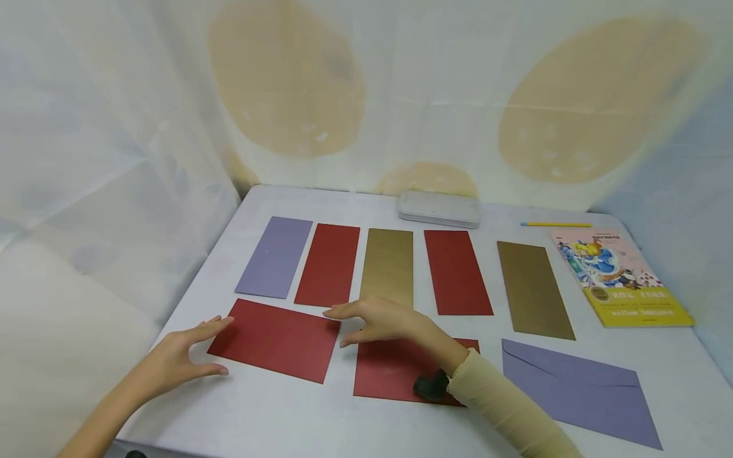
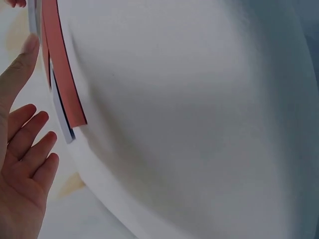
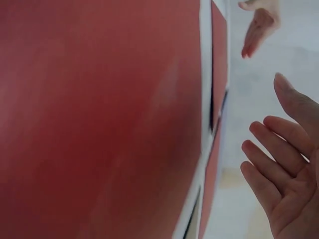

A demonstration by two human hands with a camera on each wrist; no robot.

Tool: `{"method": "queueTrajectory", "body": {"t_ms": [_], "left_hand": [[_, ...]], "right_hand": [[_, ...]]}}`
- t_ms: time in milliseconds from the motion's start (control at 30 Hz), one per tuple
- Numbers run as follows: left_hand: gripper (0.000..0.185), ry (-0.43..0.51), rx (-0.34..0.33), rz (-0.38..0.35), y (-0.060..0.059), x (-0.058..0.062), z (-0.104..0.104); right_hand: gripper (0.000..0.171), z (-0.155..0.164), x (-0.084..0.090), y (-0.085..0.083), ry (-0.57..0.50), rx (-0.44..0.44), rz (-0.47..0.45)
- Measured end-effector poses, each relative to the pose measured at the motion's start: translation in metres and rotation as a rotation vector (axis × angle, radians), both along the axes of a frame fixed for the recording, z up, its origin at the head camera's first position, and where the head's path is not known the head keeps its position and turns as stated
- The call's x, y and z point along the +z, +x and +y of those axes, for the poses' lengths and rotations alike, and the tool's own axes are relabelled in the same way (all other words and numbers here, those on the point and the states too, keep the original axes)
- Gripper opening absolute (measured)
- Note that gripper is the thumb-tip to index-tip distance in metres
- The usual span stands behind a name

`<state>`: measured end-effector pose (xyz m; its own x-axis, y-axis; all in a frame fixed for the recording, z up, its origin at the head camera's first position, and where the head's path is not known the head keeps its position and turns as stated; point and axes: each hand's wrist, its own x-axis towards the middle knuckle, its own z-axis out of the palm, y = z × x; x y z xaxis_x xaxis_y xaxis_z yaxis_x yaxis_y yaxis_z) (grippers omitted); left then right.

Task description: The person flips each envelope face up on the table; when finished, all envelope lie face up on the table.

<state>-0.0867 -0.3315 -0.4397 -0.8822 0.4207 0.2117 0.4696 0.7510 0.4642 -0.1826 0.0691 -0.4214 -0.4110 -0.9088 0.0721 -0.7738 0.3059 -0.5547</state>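
Head view takes in the whole desk (image 1: 366,420): a far row of upright envelopes, lilac, red, gold, red and gold from left to right, and a near row of three lying crosswise. The left hand (image 1: 177,356) sits at the left end of the near-left red envelope (image 1: 275,340), fingers straight and spread, fingertips at or just over its edge. The right hand (image 1: 378,320) hovers flat at that envelope's far right corner, fingers extended, gripping nothing; its sleeve crosses the middle red envelope (image 1: 389,375). A lilac envelope (image 1: 578,388) lies near right, well apart from both hands. Farther back are a grey tin case (image 1: 439,208), a yellow pencil (image 1: 555,224) and a picture book (image 1: 621,280).

Left wrist view adds only the open palm (image 2: 22,164) beside a thin red envelope edge (image 2: 62,69) and bare white desk. Right wrist view shows the red paper filling the frame, the right palm (image 3: 289,179) open beside it, and the other hand (image 3: 259,27) far off.
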Motion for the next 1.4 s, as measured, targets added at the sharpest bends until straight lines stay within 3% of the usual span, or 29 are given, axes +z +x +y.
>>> {"method": "queueTrajectory", "body": {"t_ms": [267, 500, 700, 867, 1167, 1400], "left_hand": [[0.085, -0.013, -0.014, 0.008, -0.003, -0.002, -0.006], [0.089, -0.005, -0.031, -0.032, -0.007, -0.004, -0.004], [0.093, -0.032, -0.027, -0.070, -0.011, -0.013, -0.005], [0.088, -0.075, -0.023, -0.025, -0.012, -0.017, -0.006], [0.077, -0.052, -0.014, 0.030, -0.011, -0.018, -0.005], [0.079, -0.051, -0.026, 0.040, -0.014, -0.018, -0.006]], "right_hand": [[0.057, -0.020, -0.002, 0.001, 0.055, 0.059, -0.021], [0.058, -0.029, -0.008, 0.003, 0.111, 0.090, -0.024], [0.058, -0.032, -0.011, 0.005, 0.164, 0.086, -0.025], [0.057, -0.034, -0.012, 0.006, 0.188, 0.093, -0.020], [0.059, -0.034, -0.010, 0.004, 0.192, 0.085, -0.017], [0.058, -0.035, -0.006, 0.003, 0.209, 0.062, -0.045]]}}
